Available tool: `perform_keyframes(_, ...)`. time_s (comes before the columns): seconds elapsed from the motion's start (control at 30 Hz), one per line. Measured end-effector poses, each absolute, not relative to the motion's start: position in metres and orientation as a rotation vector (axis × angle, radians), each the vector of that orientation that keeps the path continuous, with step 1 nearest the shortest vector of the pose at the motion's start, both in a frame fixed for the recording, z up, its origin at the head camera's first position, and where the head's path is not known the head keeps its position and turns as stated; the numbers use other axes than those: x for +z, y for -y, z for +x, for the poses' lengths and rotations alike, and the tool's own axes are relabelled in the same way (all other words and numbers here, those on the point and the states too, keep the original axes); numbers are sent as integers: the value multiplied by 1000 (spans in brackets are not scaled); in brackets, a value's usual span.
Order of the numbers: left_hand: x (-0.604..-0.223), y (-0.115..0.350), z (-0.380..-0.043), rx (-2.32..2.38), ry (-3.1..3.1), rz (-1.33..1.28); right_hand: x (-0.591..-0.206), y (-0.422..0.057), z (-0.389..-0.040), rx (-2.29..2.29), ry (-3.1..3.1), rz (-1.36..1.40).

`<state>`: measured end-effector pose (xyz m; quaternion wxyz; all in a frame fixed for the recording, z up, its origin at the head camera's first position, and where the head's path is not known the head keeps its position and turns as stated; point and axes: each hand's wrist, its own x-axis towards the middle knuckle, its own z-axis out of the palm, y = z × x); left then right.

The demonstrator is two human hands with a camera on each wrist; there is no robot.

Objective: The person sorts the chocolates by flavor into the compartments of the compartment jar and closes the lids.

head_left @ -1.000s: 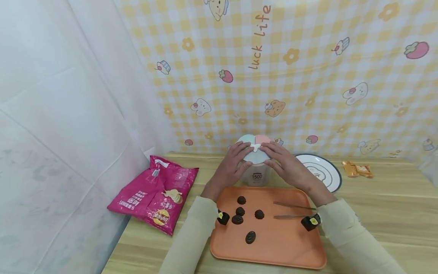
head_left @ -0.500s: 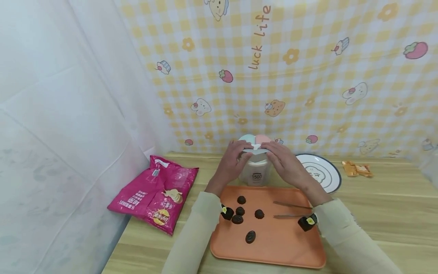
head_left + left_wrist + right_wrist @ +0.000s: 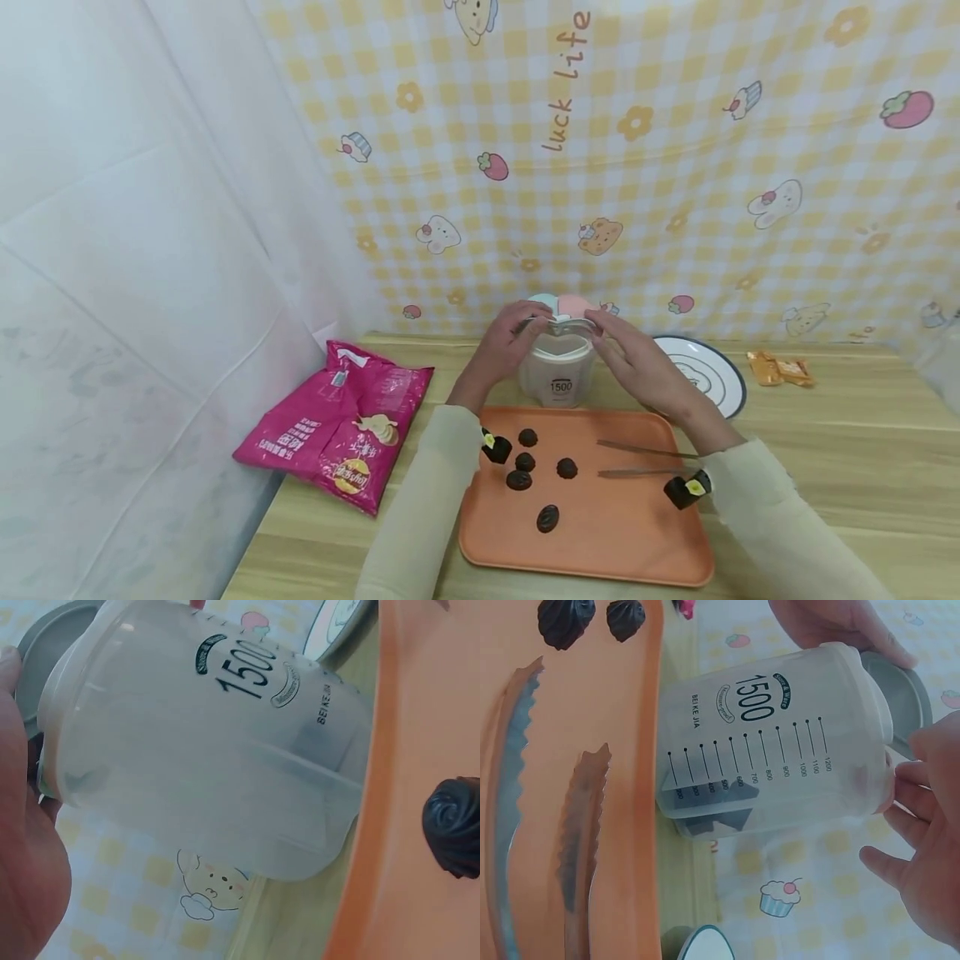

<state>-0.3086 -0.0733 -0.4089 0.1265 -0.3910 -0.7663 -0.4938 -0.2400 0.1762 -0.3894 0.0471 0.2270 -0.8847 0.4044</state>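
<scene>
A clear plastic storage canister [image 3: 558, 383] marked 1500 stands upright behind the orange tray [image 3: 585, 550]. Its lid has teal and pink sections [image 3: 573, 306] at the back, and the grey front lid flap [image 3: 46, 656] is tilted up, showing the opening. My left hand [image 3: 504, 346] pinches the flap's left side between thumb and fingers. At the flap's right side, my right hand [image 3: 641, 362] holds the edge, fingers on top and thumb below. Dark chocolates [image 3: 567, 468] lie on the tray, beside metal tongs [image 3: 514, 802] with serrated arms.
A magenta chip bag [image 3: 337, 429] lies on the left of the wooden table [image 3: 847, 500]. A blue-rimmed white plate [image 3: 733, 379] sits behind my right forearm. Farther right are orange wrapped snacks [image 3: 780, 369]. A checked curtain [image 3: 660, 183] hangs behind.
The front lid flap has swung up from lying flat over the canister, and the mouth now shows beneath it. Both hands have lifted slightly with the flap.
</scene>
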Motion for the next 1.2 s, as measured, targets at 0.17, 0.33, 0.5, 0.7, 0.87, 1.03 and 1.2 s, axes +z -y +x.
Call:
perform_keyframes(0.17,-406,75,-315,-1517,2256,-1195,-389,-182,-230,1179,2633,713)
perform_keyframes(0.33,-402,76,-311,-1546,2413,-1010,-390,-192,-217,1127,2585,700)
perform_keyframes(0.5,-401,76,-307,-1688,2463,-835,-399,-204,-204,1011,2572,750)
perform_keyframes(0.7,-402,76,-307,-1787,2466,-785,-417,-229,-187,873,2583,761)
perform_keyframes(0.87,-404,75,-307,-1838,2416,-778,-429,-248,-174,870,2574,814)
perform_keyframes(1.03,-405,75,-309,-1892,2381,-767,-436,-262,-162,836,2643,872)
perform_keyframes(1.2,-406,74,-311,-1904,2392,-761,-443,-272,-154,811,2741,903)
